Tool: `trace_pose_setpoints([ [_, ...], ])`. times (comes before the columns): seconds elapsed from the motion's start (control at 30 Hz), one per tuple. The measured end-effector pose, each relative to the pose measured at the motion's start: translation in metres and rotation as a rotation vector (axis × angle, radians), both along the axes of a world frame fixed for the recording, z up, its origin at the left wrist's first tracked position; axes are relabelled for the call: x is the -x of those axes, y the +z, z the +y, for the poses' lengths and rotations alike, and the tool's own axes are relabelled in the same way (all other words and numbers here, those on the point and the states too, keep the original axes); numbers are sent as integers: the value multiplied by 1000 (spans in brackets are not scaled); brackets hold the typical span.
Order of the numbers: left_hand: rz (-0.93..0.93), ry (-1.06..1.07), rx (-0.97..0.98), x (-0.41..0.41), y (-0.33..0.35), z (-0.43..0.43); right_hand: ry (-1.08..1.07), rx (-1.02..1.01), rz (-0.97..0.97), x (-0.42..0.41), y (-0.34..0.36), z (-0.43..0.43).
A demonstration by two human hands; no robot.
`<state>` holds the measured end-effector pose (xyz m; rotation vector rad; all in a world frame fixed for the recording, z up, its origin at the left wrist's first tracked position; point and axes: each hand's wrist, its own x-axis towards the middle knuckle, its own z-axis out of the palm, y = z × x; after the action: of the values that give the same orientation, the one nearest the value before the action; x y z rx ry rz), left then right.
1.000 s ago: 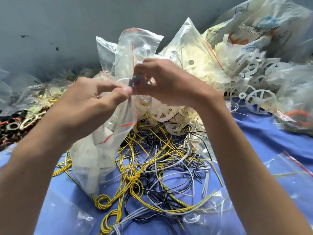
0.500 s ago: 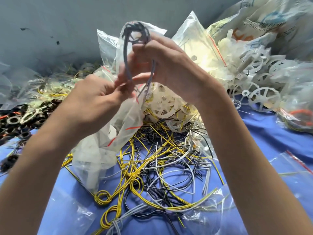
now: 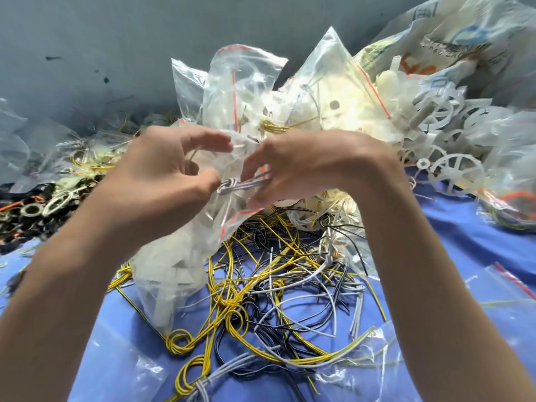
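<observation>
**Head view, left to right.**

**Far left:** a heap of black and pale rings (image 3: 32,208) lies on the blue cloth (image 3: 464,250). Clear packets (image 3: 17,140) sit behind it against the grey wall (image 3: 87,39).

**Left of centre:** the left hand (image 3: 156,181) is raised above the cloth, palm turned inward. Its fingers (image 3: 214,140) are spread wide and nearly straight, well apart from the thumb, and grip nothing. The thumb tip lies against the knotted end of the bundle (image 3: 232,185).

**Centre:** the bundle is a short hank of grey wire, knotted at its left end. It is in the air between the two hands, in front of the bag (image 3: 240,91). The bag is clear with a red strip, stands crumpled behind and below the hands, and holds pale plastic parts. Whether the left hand touches it cannot be told.

**Right of centre:** the right hand (image 3: 307,169) has its fingers curled and pinches the right part of the bundle, forefinger above and thumb below. The bundle's far end is hidden under the fingers.

**Below both hands:** loose wires (image 3: 269,288) in yellow, black and grey-white lie tangled on the cloth, several wound into small coils.

**Right:** white spoked wheels (image 3: 458,169) are heaped on the cloth.

**Upper right:** a printed sack (image 3: 470,30) leans against the wall.
</observation>
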<state>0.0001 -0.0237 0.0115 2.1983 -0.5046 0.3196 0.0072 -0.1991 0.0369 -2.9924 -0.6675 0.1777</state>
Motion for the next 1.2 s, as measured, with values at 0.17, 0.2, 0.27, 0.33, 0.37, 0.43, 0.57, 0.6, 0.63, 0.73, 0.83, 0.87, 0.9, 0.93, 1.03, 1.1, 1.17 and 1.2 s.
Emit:
trace_pose_setpoints([
  [0.17, -24, -62, -17, 7, 6, -6, 157, -314, -192, 12, 10, 13],
  [0.2, -32, -51, 14, 5, 6, -4, 205, -346, -181, 12, 9, 18],
  [0.27, -40, -10, 57, 2, 7, -1, 223, -249, -128, 9, 3, 26],
  [0.33, -36, 19, 89, 1, 9, 3, 221, -61, -63, 4, -6, 27],
  [0.37, -30, 29, 94, 0, 10, 5, 212, -34, -38, 2, -8, 24],
  [0.43, -37, 67, 78, -2, 10, 10, 175, -184, -10, 1, -4, 13],
  [0.57, -74, 170, 64, -9, 12, 23, 32, -662, -297, -10, 5, -4],
  [0.6, -78, 188, 70, -10, 13, 26, -5, -644, -375, -14, 3, -6],
  [0.63, -76, 204, 77, -9, 14, 27, -33, -565, -388, -17, -2, -6],
  [0.73, -92, 222, 71, -9, 13, 26, -86, -199, -10, -30, -31, -4],
  [0.83, -107, 223, 10, -9, 9, 22, -154, -72, 245, -44, -58, 1],
  [0.87, -106, 220, -4, -9, 8, 20, -156, -64, 247, -49, -62, 1],
  [0.9, -103, 217, -9, -9, 7, 19, -148, -35, 236, -51, -63, 1],
  [0.93, -102, 215, -8, -10, 7, 18, -140, 3, 218, -52, -64, 1],
  [1.03, -88, 194, 11, -10, 6, 16, -143, 40, 189, -51, -67, 3],
  [1.1, -90, 181, 15, -10, 6, 16, -138, 28, 184, -50, -67, 4],
  [1.17, -88, 184, 22, -11, 6, 18, -126, 10, 168, -47, -59, 0],
  [1.2, -86, 188, 25, -12, 6, 19, -118, -6, 151, -45, -53, -5],
])
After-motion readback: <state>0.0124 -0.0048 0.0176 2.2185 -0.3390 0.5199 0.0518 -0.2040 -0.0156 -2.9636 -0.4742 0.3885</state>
